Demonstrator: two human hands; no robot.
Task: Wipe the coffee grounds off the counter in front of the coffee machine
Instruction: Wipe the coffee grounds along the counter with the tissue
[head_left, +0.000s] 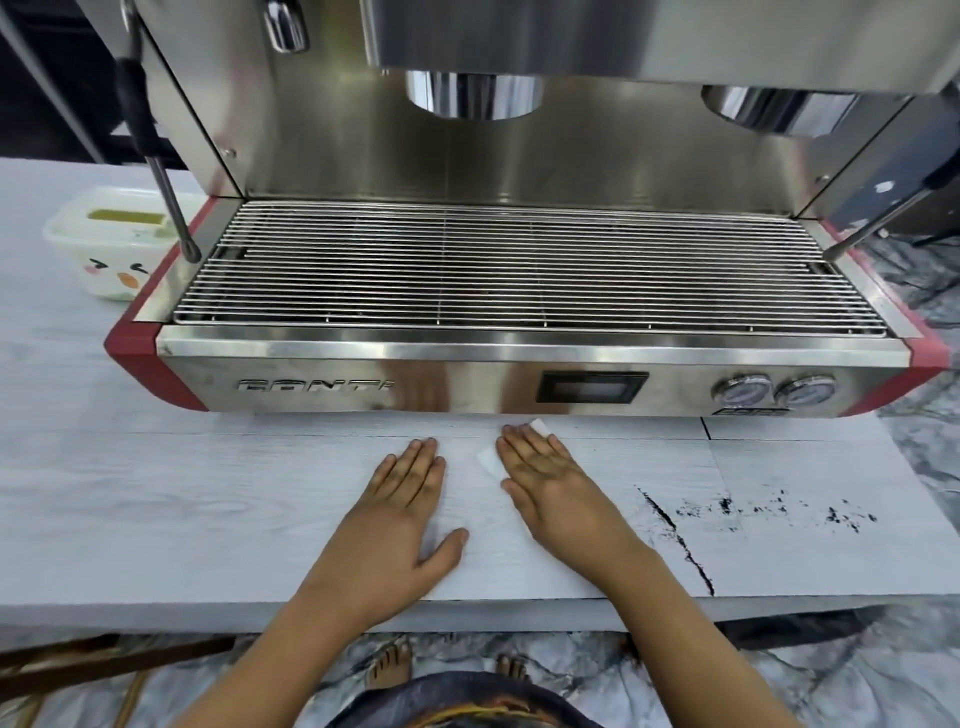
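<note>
Two hands flat on the desk: left hand (402, 499) bare, right hand (545, 475) pressing a white wipe (491, 460) with straight fingers. Coffee grounds (753, 512) remain toward the desk's right end, near its front edge; wiping looks unfinished.

1. Your left hand (402, 512) lies flat, palm down, just left of the frame's centre, fingers straight and together, thumb spread out to the right.
2. Your right hand (545, 475) lies flat beside it, right of centre, fingers straight and angled up-left.
3. Both bare forearms rise from the bottom edge, converging toward the middle.
4. Your bare feet show at bottom centre.
</note>
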